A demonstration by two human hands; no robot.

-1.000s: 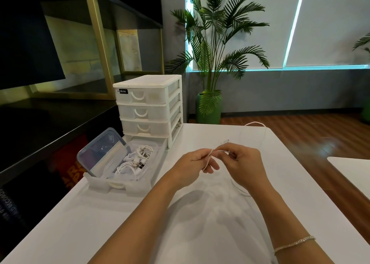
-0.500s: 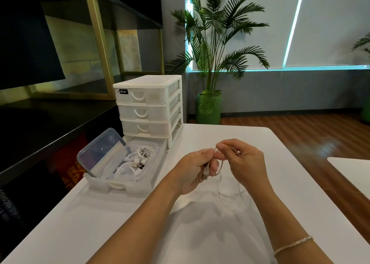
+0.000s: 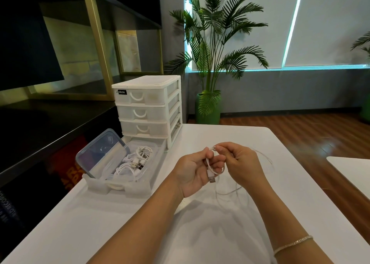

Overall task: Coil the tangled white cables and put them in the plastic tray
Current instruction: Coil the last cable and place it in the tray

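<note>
My left hand (image 3: 193, 170) and my right hand (image 3: 243, 164) meet above the white table, both pinching one white cable (image 3: 230, 192). Its USB plug (image 3: 211, 176) hangs down from my left fingers. The cable loops below and to the right of my hands. The plastic tray (image 3: 120, 186) sits to the left on the table, pulled out from the drawer unit. Several coiled white cables (image 3: 134, 162) lie in the tray.
A white drawer unit (image 3: 148, 107) stands behind the tray. A clear container lid (image 3: 100, 153) leans inside the tray's left side. A potted palm (image 3: 208, 111) stands beyond the table. A second white table edge (image 3: 350, 171) shows at the right. The table's left edge borders a dark counter.
The cable that stretched toward the table's far edge has been drawn in and now hangs in loops below my hands. The plug now dangles from my left fingers.
</note>
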